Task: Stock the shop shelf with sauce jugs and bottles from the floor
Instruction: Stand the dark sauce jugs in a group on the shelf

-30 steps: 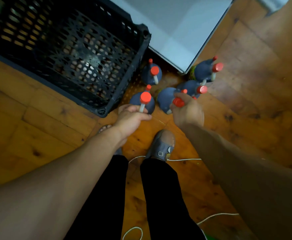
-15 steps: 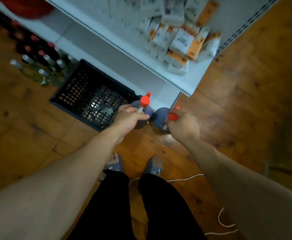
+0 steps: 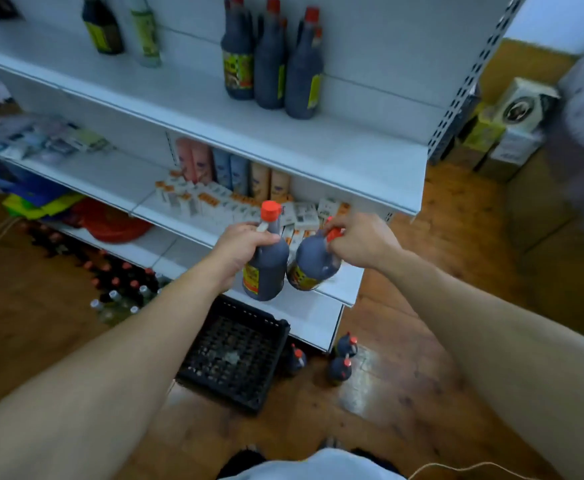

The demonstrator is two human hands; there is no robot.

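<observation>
My left hand (image 3: pixel 240 247) grips the handle of a dark sauce jug (image 3: pixel 266 268) with a red cap, held upright in the air before the lower shelf. Just to its right, my right hand (image 3: pixel 360 239) holds a second dark jug (image 3: pixel 313 263) by its red-capped top, tilted. Both hang in front of the white shelf unit (image 3: pixel 335 157). Three dark red-capped jugs (image 3: pixel 271 60) stand together on the upper shelf board. Three more jugs (image 3: pixel 341 367) remain on the wooden floor by the shelf's right foot.
A black plastic crate (image 3: pixel 235 362) sits on the floor below my hands. Several bottles (image 3: pixel 117 289) stand on the floor to the left. Small boxes (image 3: pixel 193 202) and tubes fill the middle shelf. Cartons (image 3: pixel 505 129) are stacked at the right. A white cord (image 3: pixel 457 467) lies near my feet.
I have risen from the floor with a jug in each hand, lifting both from floor level to the height of the lower shelves. The view has swung up onto the shelf unit.
</observation>
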